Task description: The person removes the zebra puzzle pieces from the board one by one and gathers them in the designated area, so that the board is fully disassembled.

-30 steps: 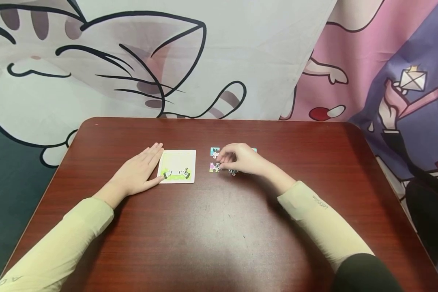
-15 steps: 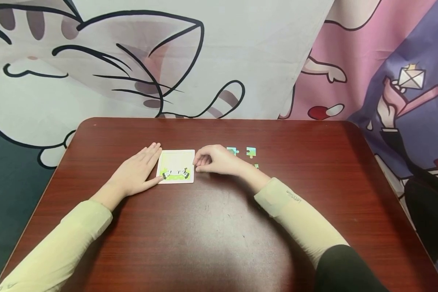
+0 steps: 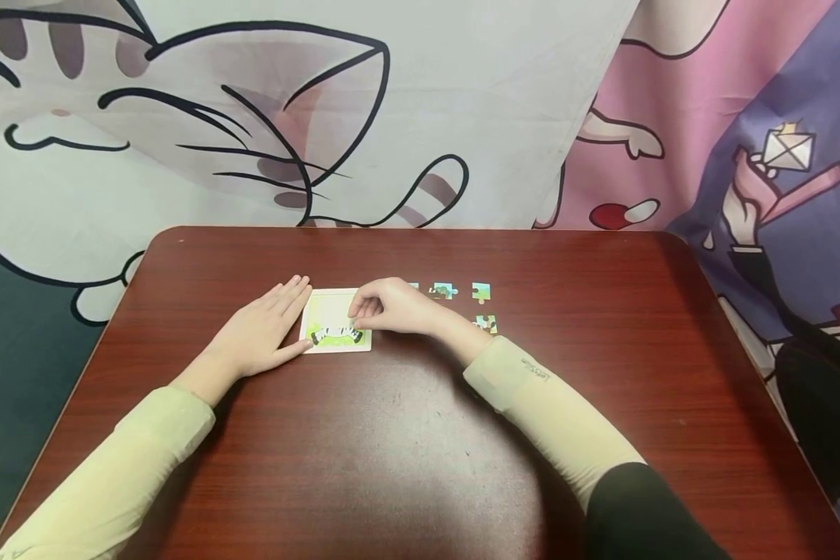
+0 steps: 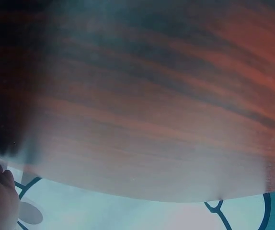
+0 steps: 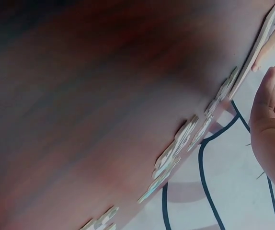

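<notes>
Left hand [image 3: 262, 330]: fingers straight, touching zebra puzzle board [image 3: 329, 307]
Right hand [image 3: 395, 306]: over board, fingers curled narrow; cannot tell if holding
Jigsaw pieces [image 3: 481, 292]: on tabletop [image 3: 392, 435]

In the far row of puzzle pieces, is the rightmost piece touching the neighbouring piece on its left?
Apart. The head view shows a strip of brown tabletop between the rightmost piece and the neighbouring piece, whose tab points toward it without reaching.

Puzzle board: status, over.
Left hand flat at left edge of board. Right hand over its right side, can't tell if holding anything. Puzzle pieces right of board, partly hidden by right hand.
</notes>
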Motion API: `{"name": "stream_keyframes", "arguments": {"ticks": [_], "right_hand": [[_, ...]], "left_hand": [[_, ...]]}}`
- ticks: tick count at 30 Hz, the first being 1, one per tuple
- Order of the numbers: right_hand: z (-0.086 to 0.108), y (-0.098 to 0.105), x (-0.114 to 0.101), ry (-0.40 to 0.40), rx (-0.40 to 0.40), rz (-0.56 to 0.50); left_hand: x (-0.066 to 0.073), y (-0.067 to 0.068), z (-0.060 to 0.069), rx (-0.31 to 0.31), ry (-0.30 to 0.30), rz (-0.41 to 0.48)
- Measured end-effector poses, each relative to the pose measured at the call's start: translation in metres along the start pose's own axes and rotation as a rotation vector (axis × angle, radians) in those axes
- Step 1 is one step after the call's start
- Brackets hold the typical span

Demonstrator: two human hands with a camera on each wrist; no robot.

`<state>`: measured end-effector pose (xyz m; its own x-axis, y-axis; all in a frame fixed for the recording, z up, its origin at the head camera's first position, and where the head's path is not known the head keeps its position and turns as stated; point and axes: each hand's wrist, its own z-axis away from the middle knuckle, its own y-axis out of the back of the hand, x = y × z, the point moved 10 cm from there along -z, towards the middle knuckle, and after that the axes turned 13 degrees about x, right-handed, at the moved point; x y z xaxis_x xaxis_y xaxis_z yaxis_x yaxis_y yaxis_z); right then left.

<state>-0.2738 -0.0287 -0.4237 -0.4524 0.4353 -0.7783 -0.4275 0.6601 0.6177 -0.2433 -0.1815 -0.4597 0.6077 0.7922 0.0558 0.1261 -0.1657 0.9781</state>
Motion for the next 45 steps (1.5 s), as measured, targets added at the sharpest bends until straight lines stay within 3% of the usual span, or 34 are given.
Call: {"name": "stream_keyframes", "arguments": {"ticks": [15, 26, 45], "right_hand": [[-0.015, -0.017, -0.003, 0.017, -0.033, 0.052], [-0.025, -0.032, -0.010, 0.016, -0.079, 0.026], [-0.041, -0.050, -0.015, 0.051, -0.156, 0.141]], "left_hand": [[-0.001, 0.003, 0.005, -0.020, -0.039, 0.032], [-0.005, -0.001, 0.006, -0.044, -0.061, 0.038], [-0.002, 0.002, 0.005, -0.020, -0.109, 0.029]]}}
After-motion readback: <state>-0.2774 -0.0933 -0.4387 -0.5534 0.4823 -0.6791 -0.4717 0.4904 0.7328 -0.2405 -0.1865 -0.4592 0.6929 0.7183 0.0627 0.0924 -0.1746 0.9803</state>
